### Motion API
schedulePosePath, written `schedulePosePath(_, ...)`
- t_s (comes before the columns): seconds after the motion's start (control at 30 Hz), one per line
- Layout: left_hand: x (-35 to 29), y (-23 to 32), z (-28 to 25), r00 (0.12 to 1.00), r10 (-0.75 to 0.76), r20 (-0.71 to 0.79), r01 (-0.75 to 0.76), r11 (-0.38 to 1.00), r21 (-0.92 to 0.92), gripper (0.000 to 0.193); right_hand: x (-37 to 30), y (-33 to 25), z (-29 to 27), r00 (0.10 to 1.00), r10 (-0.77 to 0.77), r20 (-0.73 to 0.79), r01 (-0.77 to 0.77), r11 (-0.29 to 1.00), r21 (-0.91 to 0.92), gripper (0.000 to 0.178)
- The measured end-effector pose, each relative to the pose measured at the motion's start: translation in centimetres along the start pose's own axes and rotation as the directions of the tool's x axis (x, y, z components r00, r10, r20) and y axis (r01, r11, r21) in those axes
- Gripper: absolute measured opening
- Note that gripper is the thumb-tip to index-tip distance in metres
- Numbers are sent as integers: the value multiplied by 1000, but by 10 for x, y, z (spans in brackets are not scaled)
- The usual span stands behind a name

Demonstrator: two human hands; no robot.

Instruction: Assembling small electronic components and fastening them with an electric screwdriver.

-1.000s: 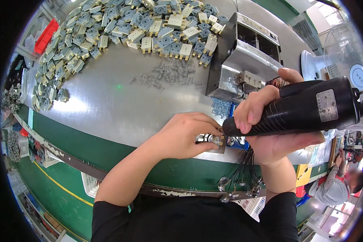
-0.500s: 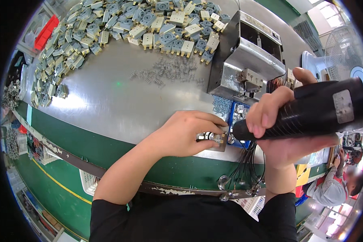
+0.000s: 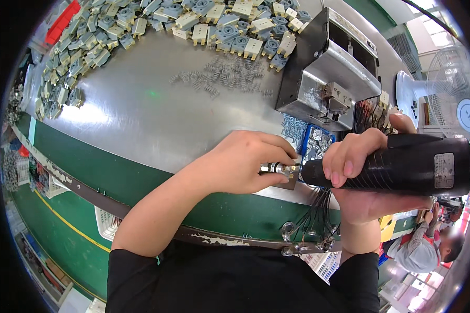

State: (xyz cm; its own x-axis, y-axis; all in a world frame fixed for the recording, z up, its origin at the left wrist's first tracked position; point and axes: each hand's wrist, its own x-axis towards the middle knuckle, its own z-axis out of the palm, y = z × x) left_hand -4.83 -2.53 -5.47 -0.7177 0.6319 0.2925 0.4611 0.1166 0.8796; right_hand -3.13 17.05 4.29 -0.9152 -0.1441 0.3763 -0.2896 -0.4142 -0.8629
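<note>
My left hand (image 3: 245, 161) rests at the front edge of the steel worktop, thumb and fingers closed round a small shiny cylindrical metal part (image 3: 272, 167). Under it lies a small flat metal block (image 3: 291, 181), partly hidden by the fingers. A black power screwdriver (image 3: 402, 166) lies nearly level in my right hand (image 3: 352, 156), fingers wrapped round its front. Its nose points left at the metal part, and a thin bit spans the short gap. Whether the bit touches a screw is too small to tell.
A blue tray (image 3: 307, 143) of small metal parts and loose screws (image 3: 293, 128) lie beyond my hands. Behind stands a steel machine (image 3: 329, 68). Springs (image 3: 227, 75) and many grey-and-cream switch-like blocks (image 3: 227, 34) cover the far worktop. Black wires (image 3: 318, 214) hang over the edge. Another person (image 3: 420, 250) sits at right.
The screwdriver has tilted to lie more level, and its bit now shows beside the metal part. My left hand keeps its grip. The whole view has shifted slightly.
</note>
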Motion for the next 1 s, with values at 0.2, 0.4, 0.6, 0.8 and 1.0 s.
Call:
schedulePosePath(0.2, -1, -2, 2, 1000, 4, -6, -4, 1000, 8, 27, -8, -2, 3, 1000, 14, -21, -16, 998, -68, 121)
schedulePosePath(0.4, -2, -2, 2, 1000, 11, -2, -11, 1000, 2, 29, -10, 0, 3, 999, -17, 35, 21, 994, -104, 112)
schedulePosePath(0.6, -2, -6, 4, 999, 27, -29, -27, 1000, -13, 28, -13, 7, 2, 991, -66, 112, 81, 989, -127, 102)
schedulePosePath(0.8, -3, -7, 6, 999, 26, -34, -27, 1000, -10, 27, -13, 13, 0, 974, -131, 183, 157, 978, -137, 93)
schedulePosePath(1.0, -3, -7, 6, 999, 25, -31, -24, 1000, 13, 26, -12, 16, -8, 954, -155, 258, 190, 975, -118, 94)
